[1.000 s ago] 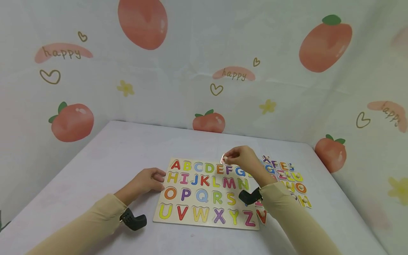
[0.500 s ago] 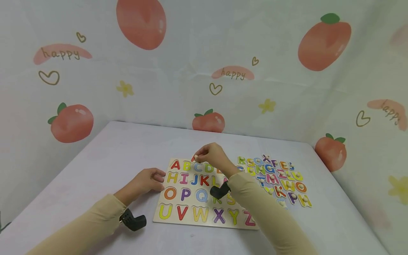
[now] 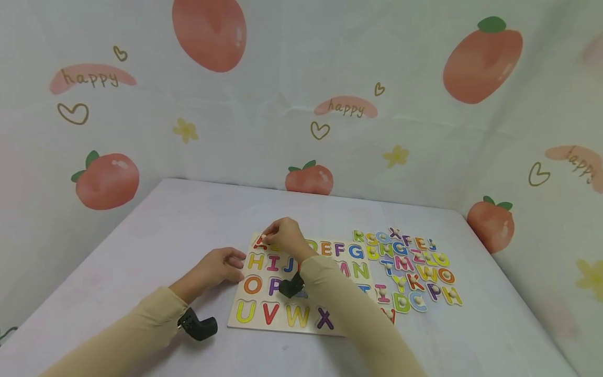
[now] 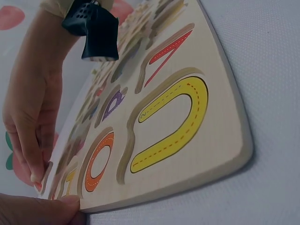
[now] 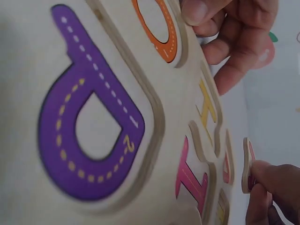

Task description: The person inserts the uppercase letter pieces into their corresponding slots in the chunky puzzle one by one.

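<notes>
My right hand (image 3: pixel 286 236) pinches a red wooden letter piece (image 5: pixel 245 165) by its knob, over the red A at the top left corner of the wooden alphabet board (image 3: pixel 306 330). The right wrist view shows the piece nearly edge-on, just beyond the board's far edge. At the board's left edge, my left hand (image 3: pixel 214 269) rests with relaxed fingers. Its thumb (image 4: pixel 61 208) touches the board's rim near the orange O (image 4: pixel 99 161). Printed letters from A to Z show in the board's recesses, some of them hidden behind my right arm.
Loose knobbed letter pieces lie clustered right of the board, including an H (image 3: pixel 453 296), a D (image 3: pixel 401 302) and an orange O (image 3: pixel 445 275). A red piece (image 3: pixel 389 315) near the board's lower right is partly covered by my right sleeve.
My right hand has carried the red letter piece leftward along the board's top edge, from above the E and F to the A. My left hand has stayed in place.
</notes>
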A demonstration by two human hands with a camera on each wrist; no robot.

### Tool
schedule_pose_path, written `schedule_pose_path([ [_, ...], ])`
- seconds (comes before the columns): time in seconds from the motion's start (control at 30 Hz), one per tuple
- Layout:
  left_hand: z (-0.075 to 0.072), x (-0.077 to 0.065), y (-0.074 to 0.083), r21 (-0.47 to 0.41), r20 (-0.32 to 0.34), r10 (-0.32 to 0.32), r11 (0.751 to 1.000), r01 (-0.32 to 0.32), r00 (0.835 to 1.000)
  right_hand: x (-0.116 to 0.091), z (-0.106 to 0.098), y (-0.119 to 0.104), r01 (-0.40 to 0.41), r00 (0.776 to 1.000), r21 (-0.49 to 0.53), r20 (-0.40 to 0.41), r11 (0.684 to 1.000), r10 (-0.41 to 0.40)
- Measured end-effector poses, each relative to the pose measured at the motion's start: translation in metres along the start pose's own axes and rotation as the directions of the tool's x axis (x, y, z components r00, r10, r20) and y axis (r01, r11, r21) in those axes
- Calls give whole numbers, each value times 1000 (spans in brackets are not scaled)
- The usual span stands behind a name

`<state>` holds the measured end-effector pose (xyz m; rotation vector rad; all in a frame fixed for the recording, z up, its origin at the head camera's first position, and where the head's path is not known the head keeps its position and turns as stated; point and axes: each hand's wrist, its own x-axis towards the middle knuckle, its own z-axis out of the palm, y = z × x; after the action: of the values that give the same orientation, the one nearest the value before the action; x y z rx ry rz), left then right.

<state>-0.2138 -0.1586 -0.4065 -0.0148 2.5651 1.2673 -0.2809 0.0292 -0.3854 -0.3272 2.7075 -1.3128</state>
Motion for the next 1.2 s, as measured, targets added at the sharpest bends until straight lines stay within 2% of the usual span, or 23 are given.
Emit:
schedule_pose_path([
  [0.17, -1, -1, 1, -9, 5, -1, 1000, 1, 1000, 4, 9, 0, 2, 1000, -10, -16, 1000, -2],
  [0.43, -1, -1, 4, -17, 11, 17, 1000, -17, 1000, 6, 12, 2, -31, 1000, 7, 3, 999, 31],
  [0.83, -1, 1, -1, -3, 1, 43, 999, -43, 999, 7, 19, 3, -73, 997, 13, 12, 997, 72],
  [1.2, -1, 0, 0, 5, 5, 24, 1000, -24, 1000, 6, 18, 0, -98, 995, 4, 23, 995, 98],
])
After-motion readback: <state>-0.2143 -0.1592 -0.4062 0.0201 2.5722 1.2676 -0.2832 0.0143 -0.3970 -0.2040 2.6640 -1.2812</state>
